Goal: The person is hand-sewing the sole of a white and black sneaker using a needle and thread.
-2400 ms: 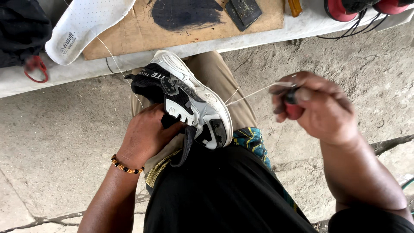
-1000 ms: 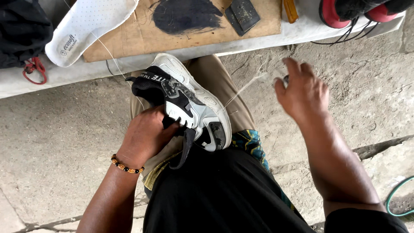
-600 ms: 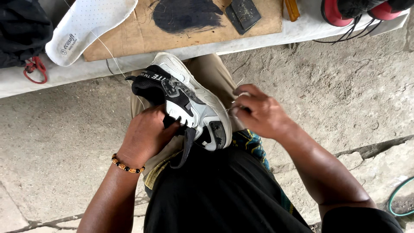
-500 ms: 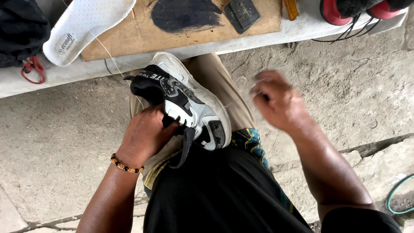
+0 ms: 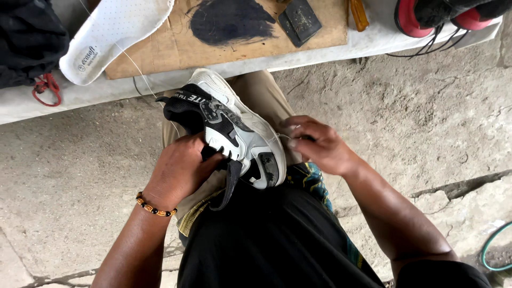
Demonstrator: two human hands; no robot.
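A black, grey and white sneaker (image 5: 234,130) lies on my lap, heel end toward the bench. My left hand (image 5: 181,168), with a beaded bracelet on the wrist, grips the sneaker by its inner side next to the tongue. My right hand (image 5: 314,144) rests against the sneaker's white sole edge with fingers pinched together; something small seems held in them, but it is hidden. A thin pale thread (image 5: 133,64) runs from the bench area down toward the shoe.
A white bench edge (image 5: 320,50) crosses the top, carrying a cardboard sheet (image 5: 250,32) with a black smear, a white insole (image 5: 109,32), a dark block (image 5: 300,20), black cloth (image 5: 26,42) and red-and-black shoes (image 5: 442,13). Cracked concrete floor (image 5: 426,122) lies around; a green hose (image 5: 496,248) at lower right.
My right hand, earlier held out to the right pulling a thread taut, has come back in to the sneaker's sole edge. My left hand and the sneaker have stayed put.
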